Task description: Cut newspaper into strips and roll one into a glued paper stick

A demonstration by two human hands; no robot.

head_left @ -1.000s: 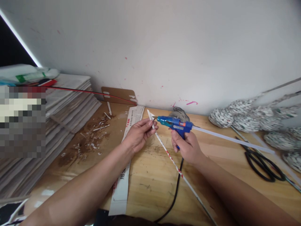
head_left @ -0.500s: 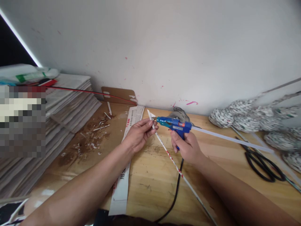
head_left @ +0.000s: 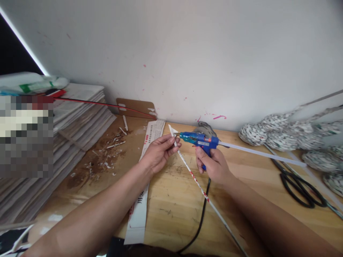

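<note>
Between its thumb and fingers, my left hand pinches a thin rolled paper stick near its flared, pointed upper end. The stick slants down to the lower right and has red marks. My right hand is wrapped round the handle of a blue glue gun. Its nozzle points left and is at the stick's upper end, close to my left fingertips. A long pale glue stick comes out of the gun's back. Under my left wrist lies a strip of newspaper.
Stacked newspapers stand at the left, beside paper scraps. A grey cloth lies behind the gun. Black scissors and braided paper bundles are at the right. A black cord runs down from the gun.
The glue gun's nozzle has shifted very slightly to the right, and the far end of the glue stick has moved a little to the left. Both hands keep their holds.
</note>
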